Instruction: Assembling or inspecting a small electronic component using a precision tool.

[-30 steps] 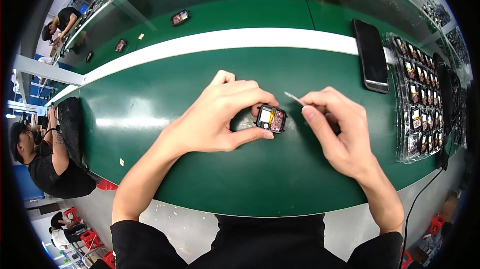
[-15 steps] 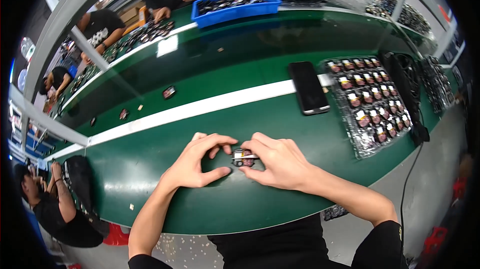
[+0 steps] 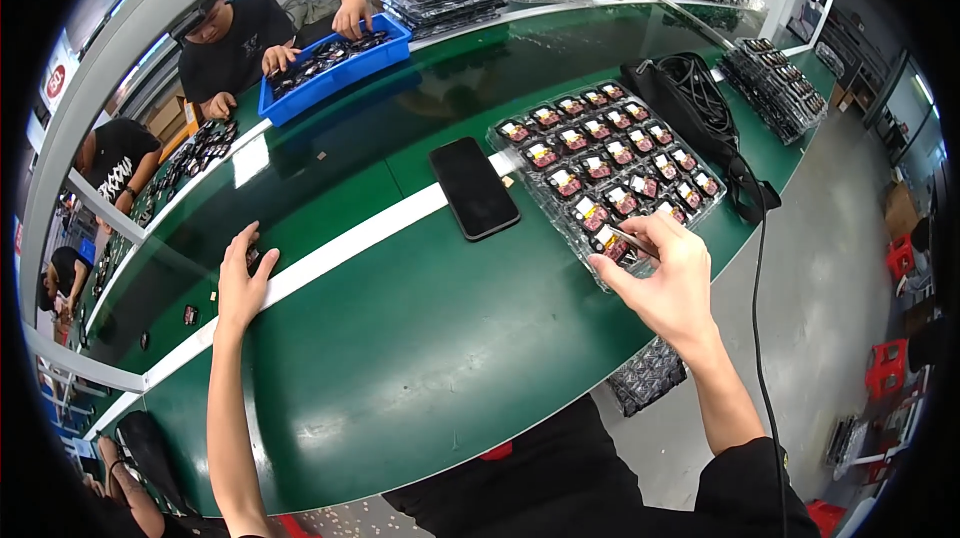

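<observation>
Green glossy worktop (image 3: pixel 420 358) with a white stripe running along its length carries everything in view. Right hand (image 3: pixel 668 283) is over the near corner of a clear plastic compartment tray (image 3: pixel 590 238) of small red-and-black modules; thumb and forefinger are pinched together on a thin pale stick-like tool (image 3: pixel 630 238), whose tip touches a module in the tray's near row. Left hand (image 3: pixel 243 278) lies far off toward the left end of the worktop, on the white stripe, fingers curled over a small dark part (image 3: pixel 252 258); whether this grip is actually closed on the part cannot be told, since the fingers hide it.

Judgement: the step in hand looks like working a module at the tray with the tool, one part at a time. The next move would call for a steady, light tip and for not disturbing the neighbouring compartments, which sit tight together.

Edges and room: the tray overhangs close to the near edge of the worktop, so a push toward the person could tip it off. A black flat phone (image 3: pixel 474 188) lies just beside the tray on its left. A bundle of black cable (image 3: pixel 700 108) runs along the tray's far right side. Between the two hands the worktop offers wide open room.
</observation>
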A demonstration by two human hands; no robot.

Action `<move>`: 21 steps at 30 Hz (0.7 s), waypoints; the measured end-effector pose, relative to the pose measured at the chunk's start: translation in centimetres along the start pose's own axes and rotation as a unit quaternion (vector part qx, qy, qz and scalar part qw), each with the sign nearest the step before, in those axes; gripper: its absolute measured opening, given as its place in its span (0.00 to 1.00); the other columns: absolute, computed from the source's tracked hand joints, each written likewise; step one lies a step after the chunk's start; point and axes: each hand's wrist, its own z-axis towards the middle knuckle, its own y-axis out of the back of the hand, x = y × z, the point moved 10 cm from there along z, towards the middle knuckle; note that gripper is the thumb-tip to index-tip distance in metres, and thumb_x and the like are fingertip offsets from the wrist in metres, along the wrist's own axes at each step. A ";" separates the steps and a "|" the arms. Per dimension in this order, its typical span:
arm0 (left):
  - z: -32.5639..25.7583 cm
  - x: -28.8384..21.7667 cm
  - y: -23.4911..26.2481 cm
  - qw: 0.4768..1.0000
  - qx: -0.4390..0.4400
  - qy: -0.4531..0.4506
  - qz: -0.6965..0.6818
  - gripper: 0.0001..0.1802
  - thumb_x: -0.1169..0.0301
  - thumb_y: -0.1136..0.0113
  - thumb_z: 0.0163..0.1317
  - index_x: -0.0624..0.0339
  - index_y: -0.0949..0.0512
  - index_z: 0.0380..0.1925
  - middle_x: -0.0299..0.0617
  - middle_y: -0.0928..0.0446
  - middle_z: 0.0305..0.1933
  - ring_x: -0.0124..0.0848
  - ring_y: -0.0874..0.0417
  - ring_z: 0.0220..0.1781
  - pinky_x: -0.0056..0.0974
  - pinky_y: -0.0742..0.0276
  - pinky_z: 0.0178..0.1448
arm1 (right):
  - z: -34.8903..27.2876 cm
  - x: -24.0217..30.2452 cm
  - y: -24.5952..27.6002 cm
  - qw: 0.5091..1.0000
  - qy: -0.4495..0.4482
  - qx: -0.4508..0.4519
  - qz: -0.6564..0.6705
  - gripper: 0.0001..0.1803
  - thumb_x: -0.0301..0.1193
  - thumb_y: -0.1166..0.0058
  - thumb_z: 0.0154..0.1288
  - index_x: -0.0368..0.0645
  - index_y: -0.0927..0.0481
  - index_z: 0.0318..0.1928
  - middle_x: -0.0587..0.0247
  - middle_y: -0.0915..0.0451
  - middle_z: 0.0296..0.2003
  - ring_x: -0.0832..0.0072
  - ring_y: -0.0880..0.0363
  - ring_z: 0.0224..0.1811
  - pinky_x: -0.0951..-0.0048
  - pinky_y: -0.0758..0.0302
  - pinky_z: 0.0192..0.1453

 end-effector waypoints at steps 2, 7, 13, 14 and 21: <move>1.1 -0.3 -1.9 0.999 0.038 -0.032 0.015 0.25 0.65 0.27 0.76 0.59 0.18 0.69 0.53 0.15 0.62 0.49 0.14 0.63 0.48 0.19 0.69 | -0.2 -0.7 0.5 0.999 -0.008 0.002 -0.036 0.25 0.39 0.14 0.56 0.36 0.10 0.47 0.57 0.13 0.35 0.62 0.11 0.34 0.61 0.15 0.41; 1.8 2.4 -1.7 0.999 -0.030 -0.041 0.010 0.13 0.74 0.33 0.80 0.66 0.16 0.60 0.52 0.15 0.51 0.46 0.11 0.52 0.47 0.16 0.60 | -2.4 -0.2 2.9 0.995 0.011 -0.087 0.042 0.20 0.33 0.14 0.60 0.35 0.11 0.45 0.57 0.16 0.34 0.65 0.15 0.28 0.65 0.21 0.33; 2.0 2.5 -2.8 0.998 -0.022 -0.034 0.038 0.12 0.70 0.36 0.83 0.66 0.15 0.58 0.49 0.14 0.54 0.44 0.11 0.52 0.44 0.17 0.61 | -19.7 -6.1 -1.5 0.986 -0.068 -0.009 0.152 0.23 0.20 0.21 0.64 0.41 0.24 0.19 0.65 0.29 0.16 0.75 0.33 0.14 0.70 0.40 0.21; 2.2 2.8 -3.1 0.999 -0.021 -0.018 0.032 0.12 0.69 0.35 0.84 0.66 0.15 0.57 0.48 0.14 0.54 0.43 0.11 0.54 0.44 0.17 0.62 | -23.9 -10.1 -3.9 0.974 -0.156 0.015 0.161 0.24 0.23 0.21 0.67 0.38 0.25 0.19 0.62 0.29 0.16 0.72 0.36 0.14 0.66 0.41 0.21; 2.2 3.0 -3.8 0.997 0.003 -0.054 0.062 0.14 0.68 0.38 0.86 0.67 0.15 0.59 0.50 0.13 0.57 0.45 0.11 0.59 0.45 0.18 0.67 | -53.2 -42.9 -12.6 0.781 -0.621 -0.025 -0.057 0.21 0.43 0.20 0.66 0.35 0.10 0.39 0.48 0.07 0.31 0.57 0.06 0.35 0.54 0.12 0.47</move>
